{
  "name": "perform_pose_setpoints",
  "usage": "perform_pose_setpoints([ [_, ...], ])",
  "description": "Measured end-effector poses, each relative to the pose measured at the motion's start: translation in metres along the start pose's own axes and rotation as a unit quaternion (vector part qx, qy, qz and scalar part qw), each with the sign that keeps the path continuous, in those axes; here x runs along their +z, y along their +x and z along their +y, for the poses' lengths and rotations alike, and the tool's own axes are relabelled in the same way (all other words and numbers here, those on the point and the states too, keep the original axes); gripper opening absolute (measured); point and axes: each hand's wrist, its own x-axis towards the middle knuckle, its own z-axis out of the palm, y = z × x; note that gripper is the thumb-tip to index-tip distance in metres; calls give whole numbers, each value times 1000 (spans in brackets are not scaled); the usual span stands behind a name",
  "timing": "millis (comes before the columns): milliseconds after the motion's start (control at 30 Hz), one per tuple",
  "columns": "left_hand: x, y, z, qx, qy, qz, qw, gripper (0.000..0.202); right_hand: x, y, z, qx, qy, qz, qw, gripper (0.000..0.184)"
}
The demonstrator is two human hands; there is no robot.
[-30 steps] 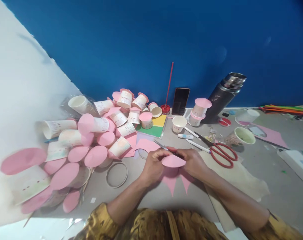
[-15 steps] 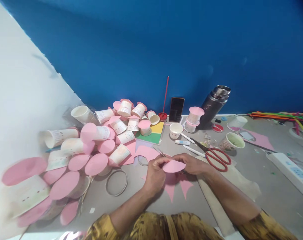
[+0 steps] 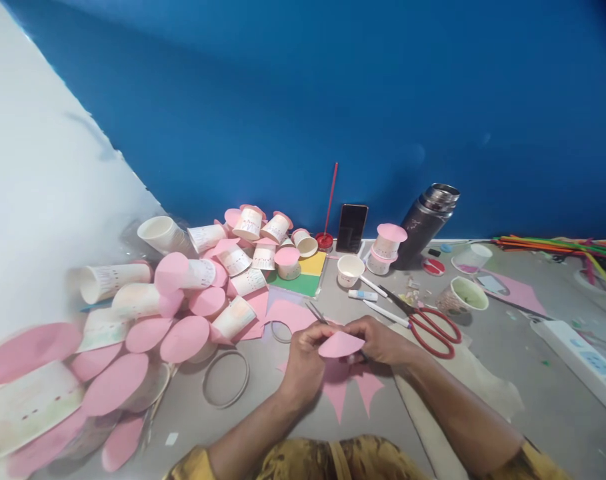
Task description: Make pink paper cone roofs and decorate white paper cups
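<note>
My left hand [image 3: 305, 360] and my right hand [image 3: 380, 340] meet over the grey table [image 3: 283, 413], both closed on a pink paper disc [image 3: 340, 344] held between them. Under the disc the fingers hide whatever it sits on. Pointed pink paper scraps [image 3: 350, 390] lie on the table just below my hands. Small metal scissors [image 3: 316, 312] lie beyond my left hand.
A heap of paper cups with pink disc lids [image 3: 183, 300] fills the left. Red scissors [image 3: 425, 320], white pens [image 3: 383, 310], a glue tube [image 3: 363, 295], a phone [image 3: 353, 228], a dark flask [image 3: 425, 217], cups [image 3: 463, 295], a wire ring [image 3: 226, 378] and a power strip [image 3: 577, 353] lie around.
The camera tilted upward, so the table slid lower in view. Both hands kept hold of the pink disc and shifted only slightly.
</note>
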Motion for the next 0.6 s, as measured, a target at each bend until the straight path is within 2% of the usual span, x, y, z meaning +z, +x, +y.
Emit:
perform_pose_setpoints([
  [100,-1,-1,-2,6,-16,-9,1000,19,-5,3,7,1,29,-37,999,21],
  [233,-3,2,-3,16,-38,-27,999,19,-4,5,16,2,74,-23,997,34],
  [300,-3,4,-3,-16,-88,-28,996,20,-2,6,18,10,99,-20,995,41],
  [433,-2,9,0,-93,-181,-26,979,22,3,7,21,42,148,-68,986,51],
  [500,-5,13,0,-113,-198,14,974,22,4,7,19,51,162,-60,984,46],
  [567,-12,20,1,-124,-218,96,963,28,4,6,16,41,118,11,992,34],
  [600,-17,23,2,-127,-227,135,956,31,4,5,14,32,60,63,996,26],
])
